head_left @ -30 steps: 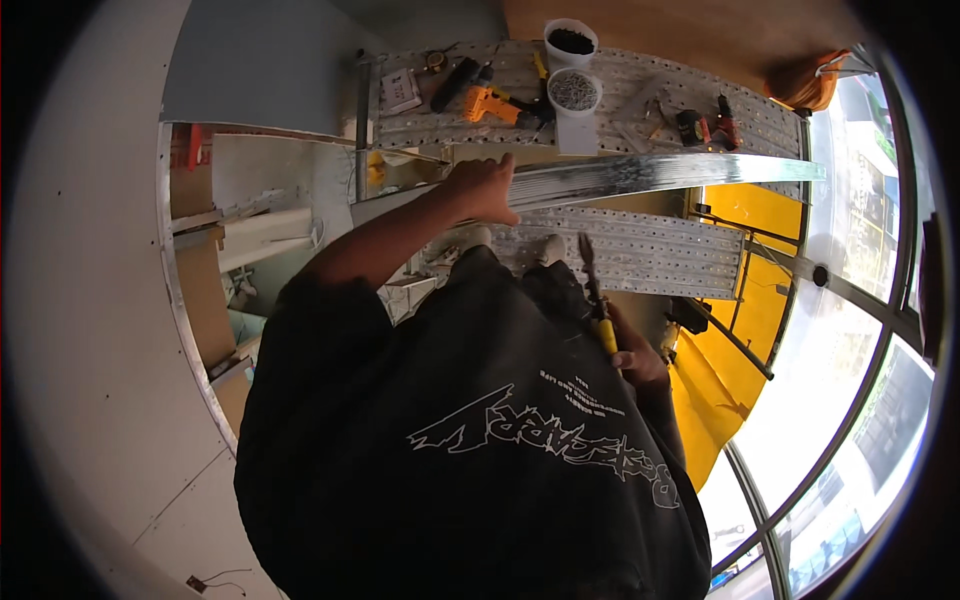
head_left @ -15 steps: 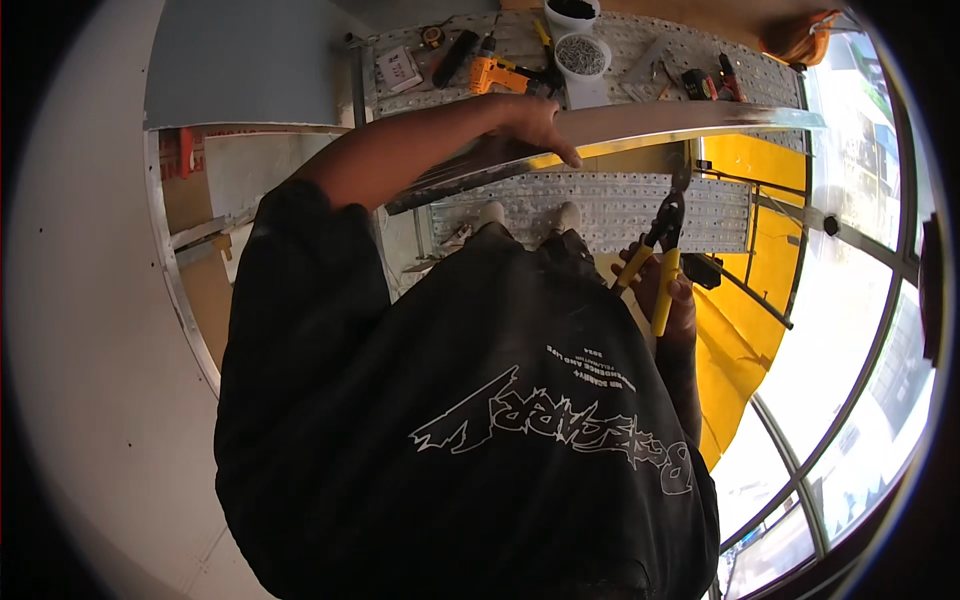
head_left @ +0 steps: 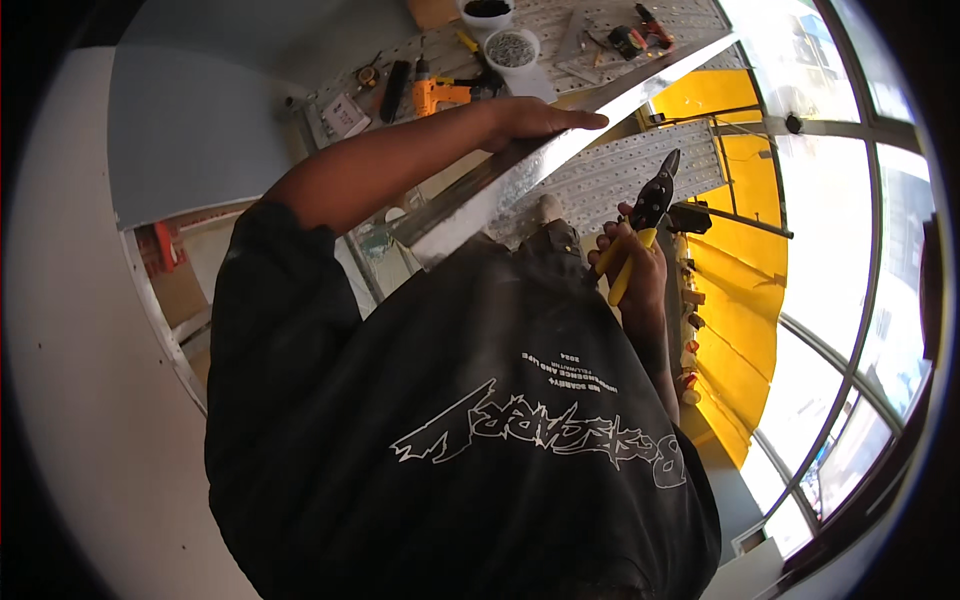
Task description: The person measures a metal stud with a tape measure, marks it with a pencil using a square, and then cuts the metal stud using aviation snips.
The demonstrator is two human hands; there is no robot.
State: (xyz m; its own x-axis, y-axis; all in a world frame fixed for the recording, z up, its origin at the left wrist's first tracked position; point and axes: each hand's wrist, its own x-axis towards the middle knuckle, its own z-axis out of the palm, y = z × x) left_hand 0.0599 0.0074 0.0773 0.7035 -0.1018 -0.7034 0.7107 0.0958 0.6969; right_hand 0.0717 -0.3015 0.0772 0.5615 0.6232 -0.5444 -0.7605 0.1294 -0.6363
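Note:
My left hand [head_left: 528,120] is closed over the upper edge of a long shiny metal channel [head_left: 478,203]. The channel slants across in front of me, from low by my shirt up to the far right. In my right hand [head_left: 640,268] is a pair of tin snips [head_left: 657,196] with yellow handles and dark jaws. Its handles are close together, and the jaws point up and away from me. Apart from the channel, the snips are held on its right, over a perforated metal platform [head_left: 632,172].
Beyond the channel, a second perforated platform [head_left: 395,50] holds an orange drill [head_left: 432,92], a tub of screws [head_left: 511,50], a tub of black bits [head_left: 487,12] and a red-black tool [head_left: 655,27]. Yellow sheeting [head_left: 735,330] and windows stand right; a wall [head_left: 90,300] is left.
The channel has swung from nearly level to a steep slant, its near end coming toward me. The snips' handles have come together, and my right hand has moved slightly left. The view has turned.

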